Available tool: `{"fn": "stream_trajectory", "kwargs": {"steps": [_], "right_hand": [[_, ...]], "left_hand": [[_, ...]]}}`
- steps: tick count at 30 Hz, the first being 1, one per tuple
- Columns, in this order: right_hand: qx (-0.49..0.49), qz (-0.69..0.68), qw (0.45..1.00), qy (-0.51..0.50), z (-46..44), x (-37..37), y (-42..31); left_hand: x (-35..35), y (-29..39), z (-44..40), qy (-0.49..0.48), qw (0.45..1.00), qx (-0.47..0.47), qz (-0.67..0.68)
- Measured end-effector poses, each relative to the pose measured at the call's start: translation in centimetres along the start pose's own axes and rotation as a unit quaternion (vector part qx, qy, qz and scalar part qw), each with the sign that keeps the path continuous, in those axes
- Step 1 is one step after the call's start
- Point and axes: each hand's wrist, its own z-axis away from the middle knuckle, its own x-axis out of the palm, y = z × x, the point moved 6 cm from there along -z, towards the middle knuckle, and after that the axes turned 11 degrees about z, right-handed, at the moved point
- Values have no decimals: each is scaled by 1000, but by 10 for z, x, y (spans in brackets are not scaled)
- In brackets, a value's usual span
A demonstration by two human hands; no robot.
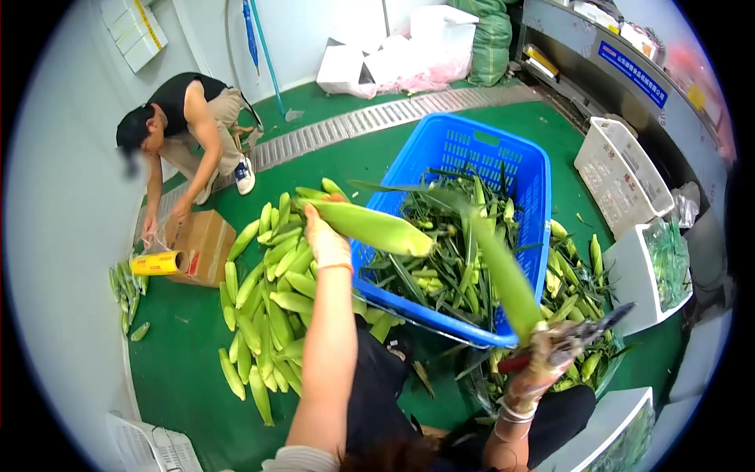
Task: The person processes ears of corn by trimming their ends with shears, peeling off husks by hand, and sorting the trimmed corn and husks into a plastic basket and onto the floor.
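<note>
The left hand (321, 236) grips one end of a smooth, tapered corn ear (377, 228) in pale-green husk, over the left rim of a slotted blue plastic crate (417, 149) heaped with ragged leaves (440, 244). The right hand (539, 362) is closed around dark-bladed pruning shears (605, 321), their handles mostly hidden. Blur obscures whether it also pinches the long green husk leaf (503, 275).

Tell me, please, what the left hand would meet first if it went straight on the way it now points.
Beyond its held ear, the left hand would probably first meet the corn ears just ahead, though it may be raised enough to pass over them; depth is unclear.
</note>
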Motion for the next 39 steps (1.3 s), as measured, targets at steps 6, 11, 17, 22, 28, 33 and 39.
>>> {"fn": "stream_trajectory", "kwargs": {"steps": [6, 11, 17, 22, 28, 33, 39], "right_hand": [[-165, 409, 894, -74, -90, 61, 25], [-34, 221, 881, -417, -12, 115, 80], [-16, 201, 918, -343, 24, 119, 79], [-94, 243, 911, -319, 28, 117, 73], [0, 119, 939, -322, 24, 121, 83], [-86, 287, 866, -401, 25, 121, 54], [-57, 374, 764, -523, -27, 94, 39]], "left_hand": [[27, -19, 36, -67, 971, -68, -217], [45, -63, 87, -102, 936, -180, -286], [46, -86, 116, -214, 833, -361, -361], [52, -79, 147, -241, 829, -354, -360], [58, -83, 153, -264, 842, -429, -192], [56, -85, 152, -310, 796, -290, -431], [50, -70, 130, -350, 638, -179, -662]]}}
